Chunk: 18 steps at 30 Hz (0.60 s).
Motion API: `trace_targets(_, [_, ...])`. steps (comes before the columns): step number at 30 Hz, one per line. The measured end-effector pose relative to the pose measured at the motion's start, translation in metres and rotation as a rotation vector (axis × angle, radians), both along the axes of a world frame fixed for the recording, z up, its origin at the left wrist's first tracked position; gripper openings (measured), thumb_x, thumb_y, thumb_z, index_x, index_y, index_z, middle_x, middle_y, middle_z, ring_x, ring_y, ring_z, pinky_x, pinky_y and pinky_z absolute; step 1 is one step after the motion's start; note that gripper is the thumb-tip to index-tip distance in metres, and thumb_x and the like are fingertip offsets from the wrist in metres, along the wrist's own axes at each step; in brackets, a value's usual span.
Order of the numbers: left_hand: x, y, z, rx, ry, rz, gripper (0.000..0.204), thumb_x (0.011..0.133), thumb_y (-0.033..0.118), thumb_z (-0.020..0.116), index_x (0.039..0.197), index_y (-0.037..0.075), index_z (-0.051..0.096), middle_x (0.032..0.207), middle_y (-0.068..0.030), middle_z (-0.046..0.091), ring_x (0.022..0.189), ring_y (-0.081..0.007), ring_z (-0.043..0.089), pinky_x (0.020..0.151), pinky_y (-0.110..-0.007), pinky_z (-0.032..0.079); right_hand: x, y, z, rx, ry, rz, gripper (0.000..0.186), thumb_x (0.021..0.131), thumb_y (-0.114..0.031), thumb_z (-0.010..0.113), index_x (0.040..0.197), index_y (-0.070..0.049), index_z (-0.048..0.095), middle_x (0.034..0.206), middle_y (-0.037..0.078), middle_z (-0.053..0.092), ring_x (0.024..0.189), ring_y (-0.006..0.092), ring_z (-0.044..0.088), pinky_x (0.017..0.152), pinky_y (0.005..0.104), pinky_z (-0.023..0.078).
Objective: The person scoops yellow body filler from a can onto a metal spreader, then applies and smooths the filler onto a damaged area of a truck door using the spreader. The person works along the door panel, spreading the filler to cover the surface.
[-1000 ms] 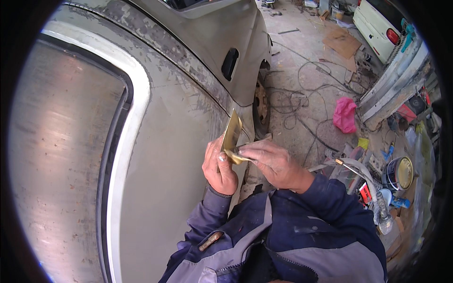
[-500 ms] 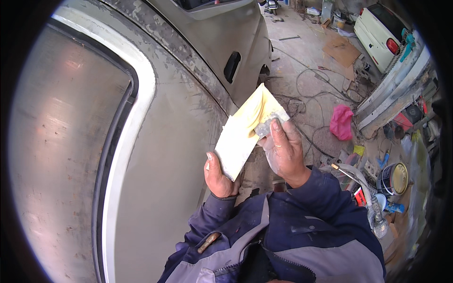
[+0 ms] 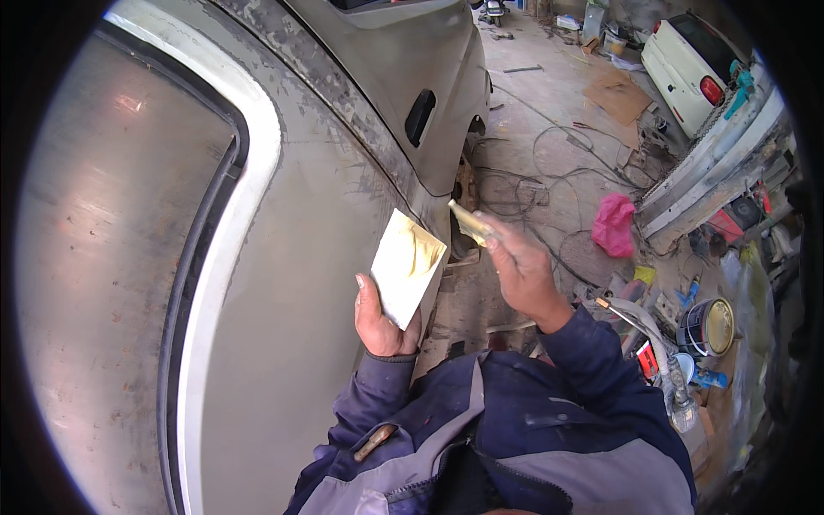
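My left hand (image 3: pixel 384 330) grips a white rectangular mixing board (image 3: pixel 400 287) smeared with pale yellow paste (image 3: pixel 422 251). My right hand (image 3: pixel 524 266) is closed on a thin spreader (image 3: pixel 464 215) coated in the same paste, held apart from the board, up and to its right. Both hands are beside the grey car's body panel (image 3: pixel 292 309), which has mottled sanded patches along its seam (image 3: pixel 339 94) and a white band (image 3: pixel 232 240) round the rear window. The fingers of my left hand are partly hidden under the board.
Hoses (image 3: pixel 558 159) snake over the floor near cardboard (image 3: pixel 618 93), a pink cloth (image 3: pixel 612 223) and a metal paint can (image 3: pixel 705 326) among scattered tools. A white car part (image 3: pixel 678 73) and long metal pieces (image 3: pixel 704 163) stand at the right.
My right hand has pulled the spreader away from the board and lifted it to the right. My left hand has shifted slightly left with the board, which was tilted edge-on earlier.
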<state>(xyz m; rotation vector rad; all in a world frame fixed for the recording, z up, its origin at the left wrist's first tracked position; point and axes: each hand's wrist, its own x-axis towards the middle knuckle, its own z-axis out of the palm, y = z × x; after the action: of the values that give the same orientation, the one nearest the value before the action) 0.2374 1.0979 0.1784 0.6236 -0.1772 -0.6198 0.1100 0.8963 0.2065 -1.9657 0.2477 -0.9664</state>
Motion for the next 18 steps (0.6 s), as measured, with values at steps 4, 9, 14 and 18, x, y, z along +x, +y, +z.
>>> trace_targets(4, [-0.012, -0.001, -0.008, 0.062, -0.066, -0.004, 0.062, 0.124, 0.043, 0.046, 0.152, -0.011, 0.057, 0.151, -0.0237, 0.07, 0.136, -0.0365, 0.072, 0.121, -0.049, 0.054, 0.005, 0.012, 0.007, 0.805, -0.377, 0.186, 0.035, 0.123, -0.019, 0.054, 0.145, 0.004, 0.066, 0.136, 0.01, 0.075, 0.125, 0.0184, 0.073, 0.111, 0.0386, 0.059])
trace_targets(9, [-0.017, -0.006, -0.015, 0.151, -0.086, 0.022, 0.062, 0.123, 0.044, 0.048, 0.151, -0.011, 0.058, 0.15, -0.0238, 0.07, 0.135, -0.0359, 0.072, 0.121, -0.049, 0.054, 0.007, 0.03, 0.011, 0.885, -0.397, 0.301, 0.036, 0.124, -0.02, 0.052, 0.148, 0.006, 0.062, 0.141, 0.011, 0.072, 0.13, 0.0208, 0.07, 0.116, 0.0415, 0.058])
trace_targets(14, [-0.014, -0.008, -0.013, 0.14, -0.058, 0.013, 0.063, 0.123, 0.045, 0.047, 0.151, -0.01, 0.058, 0.149, -0.0225, 0.071, 0.136, -0.0351, 0.071, 0.121, -0.048, 0.053, 0.003, 0.037, 0.002, 0.349, -0.084, 0.192, 0.04, 0.12, -0.012, 0.058, 0.154, 0.008, 0.063, 0.144, 0.019, 0.076, 0.129, 0.024, 0.074, 0.104, 0.0339, 0.058])
trace_targets(18, [-0.009, -0.007, -0.011, 0.106, -0.013, 0.007, 0.063, 0.123, 0.045, 0.046, 0.152, -0.009, 0.059, 0.149, -0.0205, 0.072, 0.136, -0.0338, 0.071, 0.121, -0.048, 0.053, -0.002, 0.025, -0.009, -0.018, 0.031, 0.144, 0.038, 0.112, -0.005, 0.065, 0.149, 0.005, 0.069, 0.128, 0.024, 0.078, 0.114, 0.028, 0.078, 0.097, 0.0352, 0.06])
